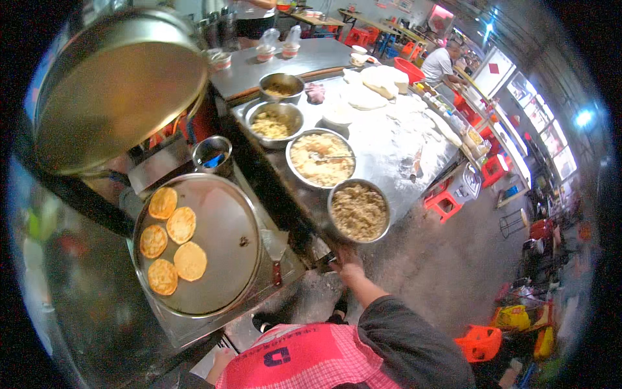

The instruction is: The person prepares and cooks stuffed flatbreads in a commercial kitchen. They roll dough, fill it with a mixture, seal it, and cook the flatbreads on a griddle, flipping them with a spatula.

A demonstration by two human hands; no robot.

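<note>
My right hand (349, 268) is at the near corner of the metal worktable, just below a steel bowl of brownish filling (359, 211). Its fingers are blurred and partly shaded, so their grip is unclear. Low in the picture, beside my pink apron (301, 357), my left hand (221, 362) shows only in part near a white panel (209, 357). To the left, several browned round flatbreads (181, 224) lie on the left half of a round griddle (223, 262). A spatula with a reddish handle (276, 273) rests at the griddle's right side.
A large pot (121, 107) stands behind the griddle, beside a small steel container (212, 154). On the floured worktable (384, 146) are a bowl of pale filling with a utensil (320, 159), more bowls, dough (367, 92) and a rolling pin (416, 164). Red stools (443, 202) stand right; a person (437, 65) leans farther back.
</note>
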